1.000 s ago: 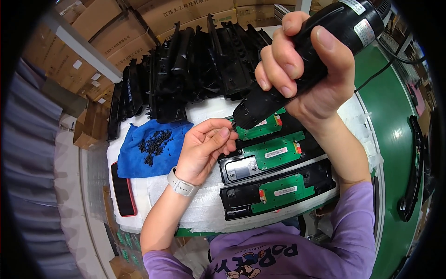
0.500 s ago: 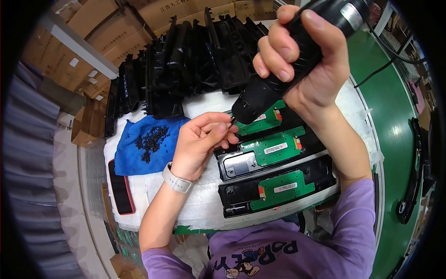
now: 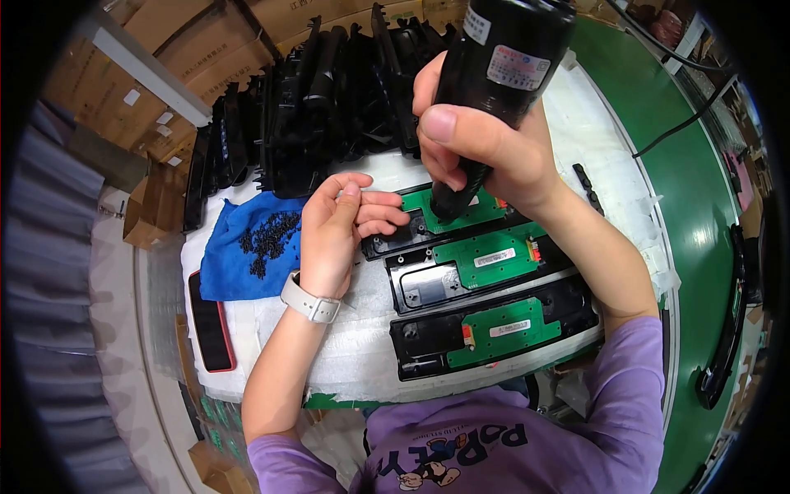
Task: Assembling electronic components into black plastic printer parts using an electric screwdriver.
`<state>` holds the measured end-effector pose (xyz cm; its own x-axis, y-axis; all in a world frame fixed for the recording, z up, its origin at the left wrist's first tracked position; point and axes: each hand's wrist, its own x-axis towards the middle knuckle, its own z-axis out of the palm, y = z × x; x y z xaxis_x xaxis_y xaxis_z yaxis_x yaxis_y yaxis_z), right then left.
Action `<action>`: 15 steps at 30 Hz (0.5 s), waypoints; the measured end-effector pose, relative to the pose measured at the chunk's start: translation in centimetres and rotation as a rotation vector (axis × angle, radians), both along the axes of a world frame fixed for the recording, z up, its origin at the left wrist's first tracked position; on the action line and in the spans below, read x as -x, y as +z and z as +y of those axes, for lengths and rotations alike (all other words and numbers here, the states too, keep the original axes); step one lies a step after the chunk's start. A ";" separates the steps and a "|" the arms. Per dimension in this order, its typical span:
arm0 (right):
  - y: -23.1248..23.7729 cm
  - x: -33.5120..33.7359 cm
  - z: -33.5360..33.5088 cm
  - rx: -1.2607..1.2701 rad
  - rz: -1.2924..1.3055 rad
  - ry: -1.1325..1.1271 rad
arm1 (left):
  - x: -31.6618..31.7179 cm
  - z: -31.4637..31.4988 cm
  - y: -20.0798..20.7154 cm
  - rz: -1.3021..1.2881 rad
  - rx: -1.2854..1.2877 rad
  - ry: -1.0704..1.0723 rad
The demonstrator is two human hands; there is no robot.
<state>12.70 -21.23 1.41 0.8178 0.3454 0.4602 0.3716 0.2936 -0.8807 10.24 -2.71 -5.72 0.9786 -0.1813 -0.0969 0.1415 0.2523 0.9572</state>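
My right hand (image 3: 494, 148) wraps round a black electric screwdriver (image 3: 502, 66), held upright with its nose down on the green circuit board (image 3: 485, 212) of the farthest black panel. The bit is hidden behind the nose. By that panel's left end is my left hand (image 3: 337, 222), thumb against the forefinger and the other fingers reaching toward the board; anything pinched there is too small to make out. Nearer to me lie a middle panel with a green board (image 3: 485, 276) and a front panel with a green board (image 3: 514, 342). Small black screws (image 3: 267, 243) are heaped on a blue cloth (image 3: 222, 276).
Black plastic housings (image 3: 329, 99) stand crowded along the table's back, before cardboard boxes (image 3: 214, 49). A red-edged phone (image 3: 212, 329) lies at the left edge. A small black strip (image 3: 587, 188) rests right of my right forearm. A cable (image 3: 679, 128) hangs at the right.
The screwdriver has swung from slanting at my left fingertips to upright over the far board. My left hand has drawn back slightly left, its fingers straighter.
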 end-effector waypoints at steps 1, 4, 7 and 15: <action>0.0 0.0 0.0 0.001 0.002 0.001 | 0.0 0.0 -0.1 0.002 0.001 0.001; -0.2 0.1 0.5 0.032 -0.011 0.048 | -0.1 0.0 -0.5 0.029 0.020 -0.033; -0.2 0.1 0.5 0.026 -0.001 0.070 | -0.1 -0.4 -0.7 0.085 -0.022 -0.080; -0.5 0.5 0.5 0.005 -0.069 0.084 | -0.1 -0.4 0.1 0.112 0.022 -0.140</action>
